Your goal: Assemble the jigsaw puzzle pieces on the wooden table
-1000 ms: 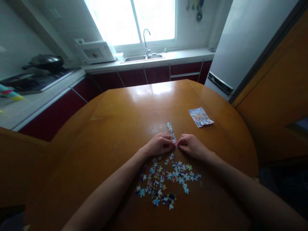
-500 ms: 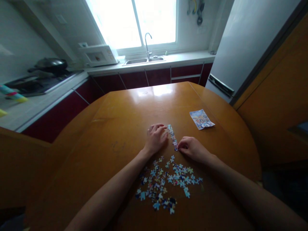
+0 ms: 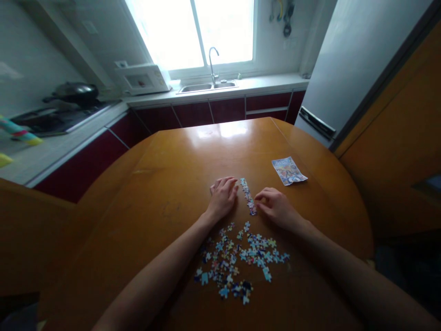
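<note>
A narrow strip of joined jigsaw puzzle pieces (image 3: 248,196) lies on the wooden table (image 3: 165,184), running away from me. My left hand (image 3: 223,195) rests just left of the strip, fingers loosely bent and apart, holding nothing that I can see. On the other side, my right hand (image 3: 274,207) is close to the strip's near end, thumb and fingers curved with a gap between them and nothing visible inside. Nearer to me is a spread of loose puzzle pieces (image 3: 258,250), between my forearms.
A creased printed picture sheet (image 3: 288,171) lies on the table at right. Behind the table are a counter with a sink (image 3: 206,87), a microwave (image 3: 143,79) and a stove with a dark pan (image 3: 74,93). A fridge (image 3: 358,59) stands at right.
My right hand has moved slightly up and off the near end of the strip, its fingers opening. My left hand has drawn slightly left, away from the strip.
</note>
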`<state>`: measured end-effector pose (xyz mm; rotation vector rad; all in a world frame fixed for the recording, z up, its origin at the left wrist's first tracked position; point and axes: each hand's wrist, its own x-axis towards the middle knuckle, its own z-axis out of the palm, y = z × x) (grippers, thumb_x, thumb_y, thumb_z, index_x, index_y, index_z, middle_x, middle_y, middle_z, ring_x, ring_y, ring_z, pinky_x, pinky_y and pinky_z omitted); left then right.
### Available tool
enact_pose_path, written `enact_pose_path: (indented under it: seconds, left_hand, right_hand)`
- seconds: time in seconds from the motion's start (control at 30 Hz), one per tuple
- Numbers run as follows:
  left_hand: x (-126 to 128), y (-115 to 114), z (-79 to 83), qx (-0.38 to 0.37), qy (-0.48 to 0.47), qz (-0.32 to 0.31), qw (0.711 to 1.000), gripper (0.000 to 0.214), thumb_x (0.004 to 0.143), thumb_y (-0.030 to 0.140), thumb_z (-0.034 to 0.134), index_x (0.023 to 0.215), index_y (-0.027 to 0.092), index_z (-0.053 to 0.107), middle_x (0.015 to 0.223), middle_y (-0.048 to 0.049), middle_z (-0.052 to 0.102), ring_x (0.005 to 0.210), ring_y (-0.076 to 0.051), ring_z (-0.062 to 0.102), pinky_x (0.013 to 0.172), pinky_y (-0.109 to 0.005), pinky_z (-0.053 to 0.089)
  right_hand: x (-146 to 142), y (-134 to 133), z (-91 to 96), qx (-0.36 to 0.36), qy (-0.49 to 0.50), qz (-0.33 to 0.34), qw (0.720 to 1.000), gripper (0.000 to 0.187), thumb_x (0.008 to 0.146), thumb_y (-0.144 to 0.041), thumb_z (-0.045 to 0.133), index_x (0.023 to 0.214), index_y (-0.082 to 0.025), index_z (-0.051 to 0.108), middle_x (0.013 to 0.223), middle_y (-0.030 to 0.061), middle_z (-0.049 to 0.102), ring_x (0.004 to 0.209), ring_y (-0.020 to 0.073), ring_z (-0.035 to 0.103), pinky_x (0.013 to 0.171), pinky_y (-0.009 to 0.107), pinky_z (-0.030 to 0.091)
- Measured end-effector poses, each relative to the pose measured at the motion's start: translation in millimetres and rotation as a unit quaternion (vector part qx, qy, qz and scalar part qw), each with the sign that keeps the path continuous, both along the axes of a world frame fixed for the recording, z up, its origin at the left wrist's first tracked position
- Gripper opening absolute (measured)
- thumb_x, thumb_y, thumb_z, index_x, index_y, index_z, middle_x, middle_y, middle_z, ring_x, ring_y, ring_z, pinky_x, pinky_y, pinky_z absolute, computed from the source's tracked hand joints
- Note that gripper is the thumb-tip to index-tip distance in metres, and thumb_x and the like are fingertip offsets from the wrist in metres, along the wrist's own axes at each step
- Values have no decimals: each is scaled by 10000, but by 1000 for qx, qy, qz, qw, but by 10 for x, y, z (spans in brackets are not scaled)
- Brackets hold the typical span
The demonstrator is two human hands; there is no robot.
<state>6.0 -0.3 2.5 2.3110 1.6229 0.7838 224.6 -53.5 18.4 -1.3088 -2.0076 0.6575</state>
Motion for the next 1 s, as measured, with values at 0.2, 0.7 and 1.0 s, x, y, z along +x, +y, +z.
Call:
enact_pose_path:
  seconds: [0.2,0.7,1.0]
  left_hand:
    - [-18,11,-38,2,-5,5,1000,266,967,227,482,1191,258,623,1286,-67,605,1219,-249,484,1036,-443,350]
    - [-38,28,-73,13,-40,0,999,236,920,233,563,1138,242,651,1235,-71,579,1195,-265,470,1042,-469,380]
    - [-58,53,-95,32,-68,-30,997,193,898,184,580,1065,211,673,1210,-74,566,1193,-247,465,1076,-431,410]
  right_hand:
    - [-62,30,-82,69,-54,83,993,346,898,-181,612,1238,-228,659,1315,87,639,1228,254,514,1047,455,404]
    - [65,101,-124,32,-79,77,993,302,833,-208,717,1133,-236,715,1307,102,647,1242,277,537,1058,500,376]
    - [78,111,-94,22,-40,64,997,289,831,-189,715,1117,-227,725,1260,91,667,1192,260,571,1043,452,422]
